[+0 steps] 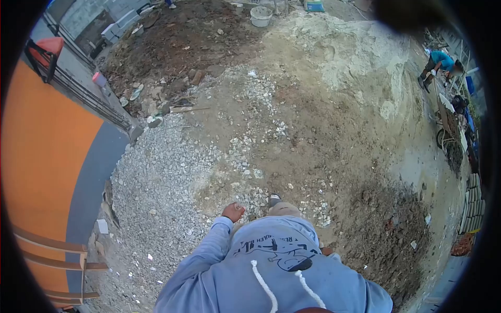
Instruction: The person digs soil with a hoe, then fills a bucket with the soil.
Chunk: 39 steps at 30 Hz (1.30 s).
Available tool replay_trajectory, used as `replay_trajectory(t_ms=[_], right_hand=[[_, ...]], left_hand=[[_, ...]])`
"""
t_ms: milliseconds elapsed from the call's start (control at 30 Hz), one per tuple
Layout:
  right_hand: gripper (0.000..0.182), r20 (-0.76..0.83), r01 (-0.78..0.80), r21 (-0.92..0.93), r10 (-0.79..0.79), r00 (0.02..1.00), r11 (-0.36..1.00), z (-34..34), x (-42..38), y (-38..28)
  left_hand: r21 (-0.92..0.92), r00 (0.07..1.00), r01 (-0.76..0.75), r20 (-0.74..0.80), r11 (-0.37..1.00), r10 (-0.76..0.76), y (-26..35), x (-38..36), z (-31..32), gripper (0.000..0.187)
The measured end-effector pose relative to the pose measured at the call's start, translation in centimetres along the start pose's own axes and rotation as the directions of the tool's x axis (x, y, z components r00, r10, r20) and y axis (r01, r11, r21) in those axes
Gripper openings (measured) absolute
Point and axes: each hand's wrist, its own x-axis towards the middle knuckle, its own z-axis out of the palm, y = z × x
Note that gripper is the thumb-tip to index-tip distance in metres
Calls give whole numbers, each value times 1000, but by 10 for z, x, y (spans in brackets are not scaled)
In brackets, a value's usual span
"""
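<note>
My left hand (234,212) hangs in front of my body, above the pale gravel (172,161). Its fingers are curled in, and nothing shows in them. Only a small part of my right hand (327,251) peeks out beside the blue-grey hoodie (276,245); its fingers are hidden. One shoe (274,199) is visible ahead of the hoodie, on stony ground. Neither hand touches an object that I can see.
An orange and grey wall (47,156) stands left, with a wooden frame (57,261) before it. Reddish soil (182,41) and a white bucket (261,16) lie ahead. At right, a person (441,65) bends near a wheelbarrow (448,128); stacked sacks (471,203) are closer.
</note>
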Motion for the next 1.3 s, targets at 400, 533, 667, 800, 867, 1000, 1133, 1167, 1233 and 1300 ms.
replay_trajectory(t_ms=[400,533,667,800,867,1000,1133,1167,1233,1300], right_hand=[[44,-178,-385,621,601,779,682,-362,38,-99],[46,-264,-461,485,627,733,743,-437,95,-128],[41,-187,-519,457,649,737,722,-428,148,-151],[38,144,-500,573,521,841,650,-483,138,-252],[31,184,-380,589,339,923,713,-468,159,-261],[33,265,-401,759,319,910,513,-435,201,-302],[36,333,-457,793,342,879,403,-550,245,-312],[39,371,-478,841,373,850,254,-558,255,-312],[44,457,-468,880,399,795,-76,-572,277,-306],[41,330,-346,935,536,777,-74,-695,208,-333]], left_hand=[[-274,963,65,-235,959,-133,115,191,-133,34],[-172,971,186,-117,967,-208,93,269,-146,44],[150,942,284,-229,947,-246,83,356,-202,54],[-359,908,267,-216,894,-358,150,431,-285,63],[-356,919,307,-128,882,-372,211,473,-334,72],[-288,966,234,-42,929,-256,259,608,-395,46],[-201,967,247,-18,948,-256,340,678,-392,38],[-141,953,302,30,943,-301,369,686,-384,36],[-7,937,345,65,939,-344,434,683,-376,33],[-59,957,215,213,975,-198,485,708,-358,28]])
